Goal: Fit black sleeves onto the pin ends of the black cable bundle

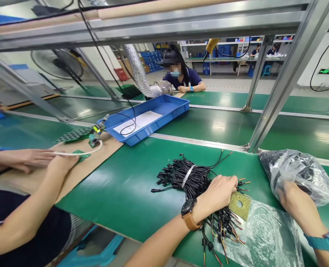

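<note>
A bundle of black cables [190,176], bound with a pale tie, lies on the green bench. My left hand [219,191], with a watch at its wrist, is over the bundle's right end. Its fingers are closed around black cable, and thin wire ends with orange and red tips stick out past them. More stripped wire ends [222,226] fan out below that hand. On the right, my right hand [290,196], wearing a blue wrist strap, reaches into a clear plastic bag [300,172] with dark contents; its fingers are hidden.
A yellowish square sponge with a hole [240,205] rests beside a flat plastic sheet [264,233]. Behind stands a blue tray [142,139] holding white paper. At left, a co-worker's hands [61,161] handle a green board on cardboard. Metal posts [278,85] rise from the bench; another person sits opposite.
</note>
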`<state>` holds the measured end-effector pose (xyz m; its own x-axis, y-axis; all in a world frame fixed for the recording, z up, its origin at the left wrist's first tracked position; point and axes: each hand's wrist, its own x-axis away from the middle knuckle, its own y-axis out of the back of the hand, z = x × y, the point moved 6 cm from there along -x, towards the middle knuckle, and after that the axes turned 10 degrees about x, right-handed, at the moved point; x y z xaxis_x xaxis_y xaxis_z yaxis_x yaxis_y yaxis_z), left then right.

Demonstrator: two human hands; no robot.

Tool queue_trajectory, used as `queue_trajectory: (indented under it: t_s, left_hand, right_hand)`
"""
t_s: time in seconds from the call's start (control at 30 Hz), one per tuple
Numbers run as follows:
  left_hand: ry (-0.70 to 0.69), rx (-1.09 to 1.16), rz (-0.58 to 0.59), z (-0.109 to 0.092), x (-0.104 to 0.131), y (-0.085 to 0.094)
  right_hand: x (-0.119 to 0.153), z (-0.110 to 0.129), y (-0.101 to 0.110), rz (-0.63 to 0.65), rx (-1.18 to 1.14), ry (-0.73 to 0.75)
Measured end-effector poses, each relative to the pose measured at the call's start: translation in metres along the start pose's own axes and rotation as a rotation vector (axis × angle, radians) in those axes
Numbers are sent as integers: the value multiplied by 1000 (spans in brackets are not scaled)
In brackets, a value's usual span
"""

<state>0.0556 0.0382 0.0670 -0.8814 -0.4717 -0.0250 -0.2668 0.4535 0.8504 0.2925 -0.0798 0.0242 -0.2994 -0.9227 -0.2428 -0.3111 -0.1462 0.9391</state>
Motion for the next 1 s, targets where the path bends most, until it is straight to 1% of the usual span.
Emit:
queue_trajectory:
  t_s: [0.07,0.17,0.23,0.3,0.4,0.47,0.5,0.53,0.57,0.6,0.63,0.67,0.73,0.77,0.83,0.9,1.0]
  left_hand:
    - [-34,2,26,-2,6,-6]
    - [-29,-58,36,-2,13,-10]
    - [-24,-97,40,-1,15,-11]
    - [-37,-96,58,-1,17,-11]
    - [-45,-67,80,1,17,-12]
    - [-32,-59,84,2,16,-13]
    - [-27,-58,86,2,15,-13]
    - [-21,-58,89,2,14,-14]
    - [-16,-59,93,2,14,-14]
    - [-8,-63,95,3,13,-14]
    - [-1,-68,96,3,13,-14]
    - [5,-76,98,4,13,-14]
    - [9,-94,98,5,13,-14]
    - [9,-103,95,5,14,-14]
    - [3,-116,81,6,15,-14]
    - [-7,-125,64,6,15,-15]
    - [-13,-138,50,7,15,-15]
  right_hand:
    - [-1,-2,2,21,-10,-25]
    - [0,-9,10,38,-53,-54]
    - [2,-14,21,13,-76,-83]
    - [3,-19,37,-35,-105,-136]
    - [5,-17,68,-175,-171,-236]
    - [8,-10,91,-346,-200,-293]
    - [10,-5,101,-441,-212,-289]
    - [12,2,108,-522,-223,-256]
    - [14,11,113,-580,-240,-190]
    - [15,21,115,-607,-265,-97]
    - [16,32,115,-600,-303,18]
    - [17,44,112,-565,-358,137]
    - [18,66,101,-445,-498,350]
    - [19,76,95,-381,-567,430]
    - [19,92,84,-264,-661,517]
    - [19,104,74,-167,-690,547]
    - [20,115,66,-88,-694,586]
